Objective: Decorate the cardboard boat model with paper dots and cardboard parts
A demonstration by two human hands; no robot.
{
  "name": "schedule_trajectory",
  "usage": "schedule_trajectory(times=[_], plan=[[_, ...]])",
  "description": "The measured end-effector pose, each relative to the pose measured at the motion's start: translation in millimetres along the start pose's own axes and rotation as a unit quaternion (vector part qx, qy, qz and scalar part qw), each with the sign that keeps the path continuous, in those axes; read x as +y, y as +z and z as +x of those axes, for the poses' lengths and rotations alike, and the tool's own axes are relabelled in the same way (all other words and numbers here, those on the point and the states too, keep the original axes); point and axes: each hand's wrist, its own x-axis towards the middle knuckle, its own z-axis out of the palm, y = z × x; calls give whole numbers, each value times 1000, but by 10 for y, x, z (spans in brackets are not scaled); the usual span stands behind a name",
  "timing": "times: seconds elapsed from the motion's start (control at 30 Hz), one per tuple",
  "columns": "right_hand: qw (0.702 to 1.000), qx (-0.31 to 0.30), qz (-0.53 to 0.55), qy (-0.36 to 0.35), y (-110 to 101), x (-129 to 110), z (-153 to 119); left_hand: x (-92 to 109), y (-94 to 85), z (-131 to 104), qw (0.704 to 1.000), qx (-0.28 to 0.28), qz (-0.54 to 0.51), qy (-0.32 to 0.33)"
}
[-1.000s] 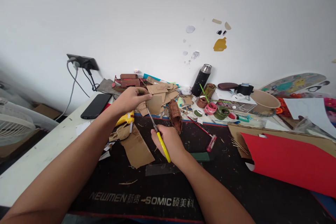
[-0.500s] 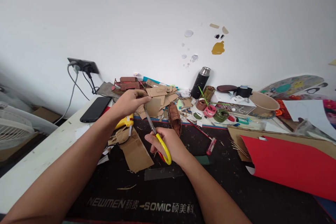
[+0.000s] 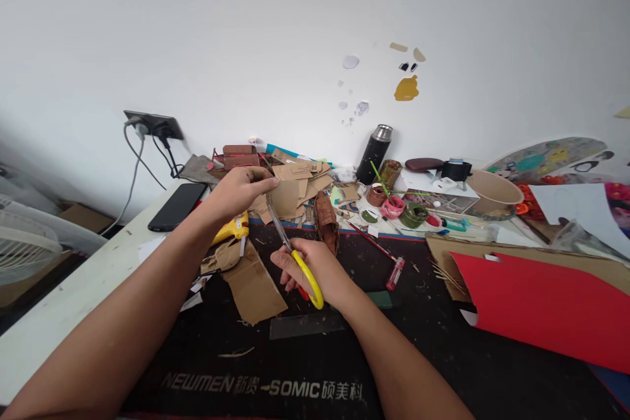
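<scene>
My left hand [image 3: 245, 188] pinches a small brown piece of cardboard [image 3: 285, 199] by its upper left edge, above the heap of scraps. My right hand [image 3: 310, 267] is closed on a pair of scissors [image 3: 308, 279] with yellow and red handles. The blades point up and away from me, their tips at the left edge of the held piece. Below lies a larger sheet of brown cardboard [image 3: 256, 282]. Left of it is a yellow glue gun [image 3: 235, 230], partly behind my left forearm. A brown-painted cardboard roll [image 3: 325, 220] lies just beyond my right hand.
A black phone [image 3: 177, 207] lies at left. Behind stand a black thermos [image 3: 375, 154] and open paint jars [image 3: 415, 215]. A red sheet [image 3: 541, 308] rests on cardboard at right. A paintbrush [image 3: 371, 241] and a clear ruler-like strip [image 3: 305, 325] lie on the black mat [image 3: 207, 348].
The left hand and the cardboard piece have shifted very slightly, along with a small turn of the view. Both hands keep their holds, with the scissors still at the piece's edge.
</scene>
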Motion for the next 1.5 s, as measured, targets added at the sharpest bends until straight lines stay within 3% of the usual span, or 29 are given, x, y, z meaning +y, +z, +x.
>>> schedule_trajectory(times=[0.5, 0.67, 1.5], plan=[[1000, 9, 22, 7, 2, -21, 14, 33, 29, -2, 997, -34, 72, 15], [1000, 6, -15, -6, -18, -60, -12, 42, 40, -12, 994, -40, 94, 27], [997, 42, -56, -15, 24, 101, 26, 65, 76, -17, 988, -66, 139, 23]])
